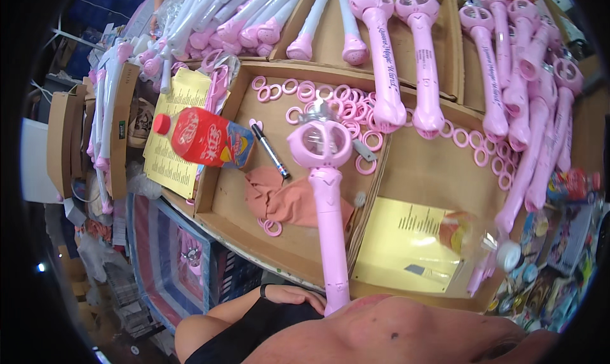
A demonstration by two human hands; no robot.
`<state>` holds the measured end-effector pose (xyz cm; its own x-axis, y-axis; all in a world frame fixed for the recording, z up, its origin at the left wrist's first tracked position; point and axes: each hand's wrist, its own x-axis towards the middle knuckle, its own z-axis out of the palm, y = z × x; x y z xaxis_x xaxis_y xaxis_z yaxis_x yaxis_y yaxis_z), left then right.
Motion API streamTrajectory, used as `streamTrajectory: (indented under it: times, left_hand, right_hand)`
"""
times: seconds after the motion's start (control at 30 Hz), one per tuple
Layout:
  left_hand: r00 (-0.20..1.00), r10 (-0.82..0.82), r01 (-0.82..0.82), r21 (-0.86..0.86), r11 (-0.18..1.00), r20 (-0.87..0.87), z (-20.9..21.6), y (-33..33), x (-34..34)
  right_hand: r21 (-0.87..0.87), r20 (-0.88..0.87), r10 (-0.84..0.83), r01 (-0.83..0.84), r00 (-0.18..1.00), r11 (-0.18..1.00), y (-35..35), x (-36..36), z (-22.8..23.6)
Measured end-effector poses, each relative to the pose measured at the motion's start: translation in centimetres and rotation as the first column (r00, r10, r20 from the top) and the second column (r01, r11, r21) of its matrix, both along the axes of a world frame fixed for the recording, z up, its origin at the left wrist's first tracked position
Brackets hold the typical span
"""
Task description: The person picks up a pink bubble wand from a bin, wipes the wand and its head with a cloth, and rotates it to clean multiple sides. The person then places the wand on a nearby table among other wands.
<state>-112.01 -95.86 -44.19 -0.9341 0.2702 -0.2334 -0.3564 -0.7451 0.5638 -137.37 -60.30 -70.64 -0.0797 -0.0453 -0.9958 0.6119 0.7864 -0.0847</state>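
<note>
Shallow cardboard trays (222, 192) fill the middle of the head view, their low walls probably useful for keeping small parts from rolling off. Loose pink rings (360, 111) are gathered mostly at the far side of the central tray, which leaves room nearer the person for a crumpled orange cloth (273, 195) and a black marker (271, 151), both seemingly put where they are easy to reach. Two pink wands (422, 62) lie across the dividing wall, heads away from the person, and that ridge likely steadies their round bodies. White-stemmed pieces (254, 20) are heaped beyond, perhaps to keep the front free. Over the central tray, one domed wand (328, 218) points its head away and its lower end toward the person, an attitude that would suit support from below. That end disappears behind bare skin. Beside it is the left hand (293, 295), palm down near the lap; whether its fingers grasp the wand or merely rest close by cannot be told, because the meeting point is covered. The right hand is out of sight.
</note>
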Motion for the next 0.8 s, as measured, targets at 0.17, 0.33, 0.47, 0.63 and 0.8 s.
streamTrajectory:
  times: [0.17,0.33,0.47,0.63,0.8]
  left_hand:
    - [0.96,0.195,-0.252,0.32,0.913,0.2,3.9,-0.7,-0.5]
    - [0.984,0.155,-0.162,0.084,0.983,0.082,4.8,-1.3,0.1]
    - [0.981,0.15,-0.136,-0.121,0.983,0.12,0.4,0.2,3.3]
    - [0.78,0.62,-0.62,0.243,0.746,0.087,-4.0,5.6,6.7]
    - [0.588,0.725,-0.753,0.57,0.329,0.359,-1.4,8.1,8.0]
  right_hand:
    - [0.011,0.017,0.055,-0.056,0.998,0.998,-2.5,-1.9,0.7]
    - [-0.029,-0.025,0.088,-0.088,0.996,0.996,-3.4,-2.1,1.1]
    - [-0.078,-0.091,0.094,-0.101,0.991,0.992,-3.3,-1.5,-0.4]
    - [-0.15,-0.21,0.102,-0.136,0.972,0.979,-2.8,0.2,-1.8]
    - [-0.182,-0.323,0.113,-0.179,0.94,0.967,-4.1,1.0,-0.7]
